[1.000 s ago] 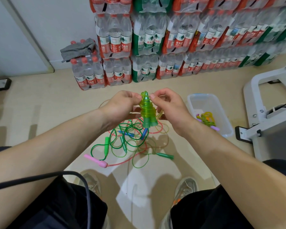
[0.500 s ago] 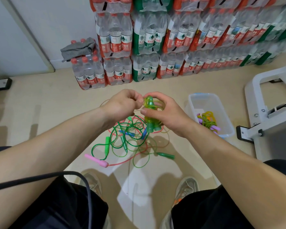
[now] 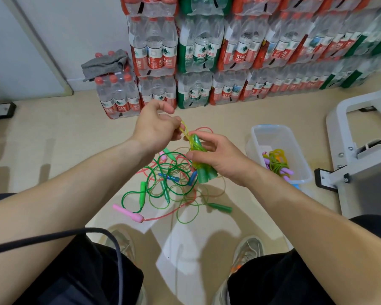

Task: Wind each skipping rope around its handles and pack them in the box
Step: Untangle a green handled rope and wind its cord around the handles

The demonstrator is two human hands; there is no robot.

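On my feed the right hand (image 3: 220, 157) has its fingers (image 3: 204, 137) and thumb curled round the wound rope (image 3: 198, 158), a yellow-green cord wrapped over two green handles held together, handle ends pointing down and toward me below the palm, bundle tilted, held in the air above the floor (image 3: 53, 150); left hand (image 3: 156, 128) just beside it, up and to the left, pinching the loose loop (image 3: 184, 129) of that same cord where it comes off the top of the bundle, one finger lifted free, can't tell exactly which fingers do the pinching; under both hands the tangled pile of ropes (image 3: 167, 183) lies on the floor, green, red and pale cords crossing, blue and green handles mixed in, a pink handle (image 3: 128, 213) at the near left edge, a green handle (image 3: 221, 208) at the near right; clear plastic box (image 3: 271, 127) sits on the floor to the right of the right hand, near but apart from it, with one packed rope (image 3: 277, 162) inside, yellow-green cord on purple handles, toward the near end; shrink-wrapped bottle packs (image 3: 198, 56) stacked along the wall behind, grey cloth (image 3: 106, 63) on the low pack at left; white metal frame (image 3: 361, 139) at right beside the box; black cable (image 3: 53, 236) across my left knee, shoes (image 3: 249, 247) at the bottom
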